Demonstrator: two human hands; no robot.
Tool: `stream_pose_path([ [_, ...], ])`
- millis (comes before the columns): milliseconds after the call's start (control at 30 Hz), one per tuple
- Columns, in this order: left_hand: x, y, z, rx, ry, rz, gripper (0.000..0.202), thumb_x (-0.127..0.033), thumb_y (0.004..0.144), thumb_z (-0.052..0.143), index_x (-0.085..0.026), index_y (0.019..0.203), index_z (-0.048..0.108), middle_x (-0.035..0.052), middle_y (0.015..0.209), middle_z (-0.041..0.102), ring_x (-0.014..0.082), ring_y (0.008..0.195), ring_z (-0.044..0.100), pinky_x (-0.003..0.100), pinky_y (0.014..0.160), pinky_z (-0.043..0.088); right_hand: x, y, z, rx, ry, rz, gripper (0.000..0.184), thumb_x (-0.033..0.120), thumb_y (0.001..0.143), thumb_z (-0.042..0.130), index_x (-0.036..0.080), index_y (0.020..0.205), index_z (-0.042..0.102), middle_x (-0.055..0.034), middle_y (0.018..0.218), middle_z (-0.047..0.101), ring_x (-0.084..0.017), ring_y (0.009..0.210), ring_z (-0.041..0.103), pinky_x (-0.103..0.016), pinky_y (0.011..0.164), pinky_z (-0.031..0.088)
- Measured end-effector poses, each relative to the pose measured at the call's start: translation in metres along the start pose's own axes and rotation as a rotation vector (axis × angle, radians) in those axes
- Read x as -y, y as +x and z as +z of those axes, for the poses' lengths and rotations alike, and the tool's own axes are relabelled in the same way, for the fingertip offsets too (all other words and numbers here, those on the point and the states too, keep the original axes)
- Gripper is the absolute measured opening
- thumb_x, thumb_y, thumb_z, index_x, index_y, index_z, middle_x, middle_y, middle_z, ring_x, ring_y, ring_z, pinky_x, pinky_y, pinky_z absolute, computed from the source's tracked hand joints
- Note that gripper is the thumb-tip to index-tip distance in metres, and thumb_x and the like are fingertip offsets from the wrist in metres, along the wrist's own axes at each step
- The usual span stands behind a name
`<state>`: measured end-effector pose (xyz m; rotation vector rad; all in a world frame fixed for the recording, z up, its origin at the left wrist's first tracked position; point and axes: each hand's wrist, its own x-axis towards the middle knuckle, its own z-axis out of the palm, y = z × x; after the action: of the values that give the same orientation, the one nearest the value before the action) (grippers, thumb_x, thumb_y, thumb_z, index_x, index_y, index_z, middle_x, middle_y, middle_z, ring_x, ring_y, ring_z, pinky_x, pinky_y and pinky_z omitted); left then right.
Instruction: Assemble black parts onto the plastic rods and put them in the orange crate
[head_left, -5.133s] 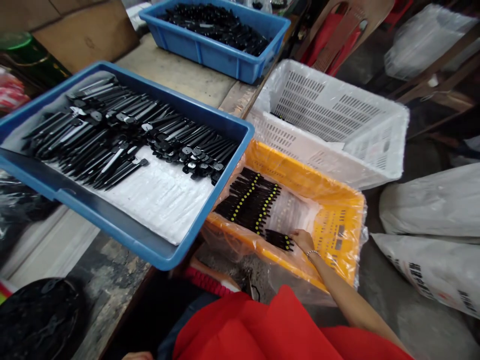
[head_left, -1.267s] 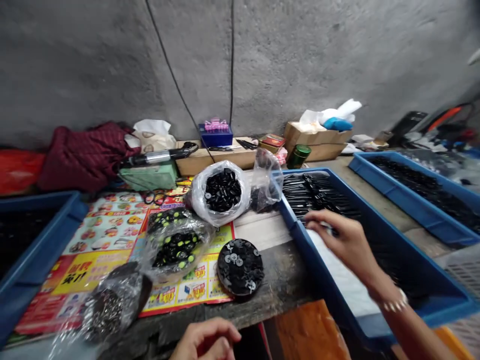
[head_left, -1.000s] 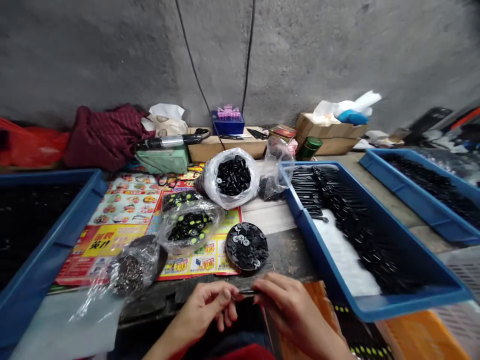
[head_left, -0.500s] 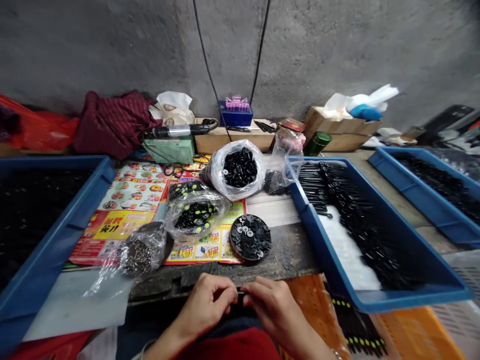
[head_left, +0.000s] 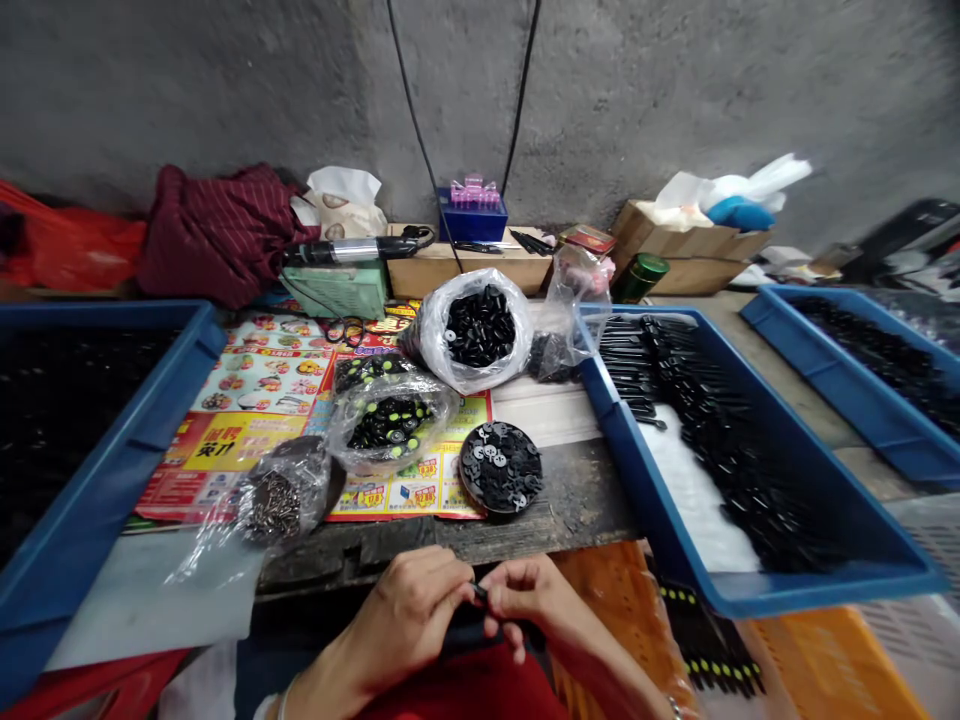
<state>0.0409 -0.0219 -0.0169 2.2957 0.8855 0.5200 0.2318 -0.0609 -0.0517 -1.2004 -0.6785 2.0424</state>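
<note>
Black plastic piece [head_left: 478, 592] is pinched shut between 2 hands, left hand [head_left: 405, 620] and right hand [head_left: 521, 600], above red cloth [head_left: 465, 690]. Many black pieces [head_left: 712, 450] lie in the blue tray [head_left: 626, 470], dotted pieces [head_left: 712, 655] lie in the orange crate [head_left: 600, 600], and a clear bag [head_left: 439, 345] still holds more.
</note>
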Motion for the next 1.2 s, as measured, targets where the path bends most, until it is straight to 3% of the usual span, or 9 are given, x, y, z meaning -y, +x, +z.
stream_pose_path([
  [133,-0.003,0.005,-0.004,0.004,-0.159,-0.189,0.023,-0.017,0.09,0.047,-0.018,0.082,0.069,0.0031,0.075,0.07,0.0155,0.07,0.062,0.022,0.064,0.043,0.006,-0.003,-0.003,-0.064,-0.04,-0.083,0.041,0.048,0.063,0.082,0.011,0.08,0.073,-0.0007,0.056,0.066,-0.006,0.037,0.049,-0.017,0.038,0.043],
  [233,-0.004,0.008,-0.008,0.008,-0.267,-0.287,0.021,-0.017,0.088,0.051,-0.018,0.081,0.071,0.0018,0.075,0.072,0.0147,0.069,0.063,0.021,0.066,0.044,0.01,-0.009,-0.006,-0.136,-0.033,-0.141,0.038,0.042,0.061,0.085,0.014,0.083,0.073,0.0011,0.06,0.065,-0.007,0.041,0.05,-0.019,0.042,0.046],
  [433,-0.005,0.012,-0.009,0.059,-0.366,-0.39,0.022,-0.02,0.085,0.053,-0.015,0.076,0.072,0.0,0.06,0.066,0.0125,0.055,0.057,0.02,0.056,0.042,0.014,-0.022,-0.006,-0.219,0.182,-0.143,0.037,0.034,0.06,0.087,0.014,0.087,0.073,-0.0001,0.063,0.066,-0.008,0.047,0.053,-0.023,0.05,0.049],
  [567,-0.004,0.019,-0.01,0.107,-0.475,-0.398,0.024,-0.024,0.088,0.051,-0.014,0.088,0.073,0.0018,0.067,0.069,0.0126,0.055,0.059,0.02,0.053,0.044,0.012,-0.024,-0.011,-0.282,0.355,-0.172,0.036,0.033,0.06,0.088,0.015,0.086,0.073,-0.0003,0.064,0.065,-0.007,0.048,0.051,-0.02,0.049,0.046],
  [733,-0.002,0.045,-0.013,-0.055,-0.199,-0.219,0.018,-0.018,0.09,0.053,-0.018,0.095,0.07,0.0047,0.095,0.072,0.0177,0.088,0.064,0.027,0.081,0.047,0.011,-0.026,-0.017,-0.304,0.378,-0.174,0.031,0.038,0.063,0.085,0.015,0.08,0.073,0.0033,0.058,0.053,-0.007,0.05,0.046,-0.018,0.05,0.043],
  [933,0.0,0.074,0.0,-0.024,0.138,-0.169,0.022,-0.012,0.089,0.053,-0.017,0.106,0.066,0.0066,0.097,0.065,0.0209,0.087,0.062,0.032,0.078,0.048,0.002,-0.028,-0.018,-0.301,0.242,-0.219,0.034,0.045,0.065,0.082,0.013,0.072,0.071,0.0011,0.066,0.053,-0.009,0.058,0.044,-0.019,0.056,0.039],
  [1067,-0.001,0.076,0.006,0.011,0.239,-0.19,0.019,-0.013,0.09,0.053,-0.018,0.103,0.065,0.006,0.095,0.063,0.0218,0.086,0.061,0.033,0.075,0.048,-0.004,-0.027,-0.024,-0.28,0.086,-0.279,0.036,0.049,0.07,0.077,0.014,0.07,0.071,-0.0001,0.072,0.054,-0.01,0.06,0.048,-0.021,0.056,0.037],
  [1200,0.0,0.074,0.007,0.015,0.245,-0.189,0.018,-0.014,0.091,0.05,-0.018,0.099,0.065,0.0057,0.094,0.063,0.0219,0.086,0.061,0.033,0.074,0.048,0.002,-0.029,-0.026,-0.28,-0.008,-0.364,0.032,0.047,0.076,0.073,0.015,0.073,0.072,-0.0035,0.081,0.06,-0.014,0.065,0.055,-0.024,0.058,0.045],
])
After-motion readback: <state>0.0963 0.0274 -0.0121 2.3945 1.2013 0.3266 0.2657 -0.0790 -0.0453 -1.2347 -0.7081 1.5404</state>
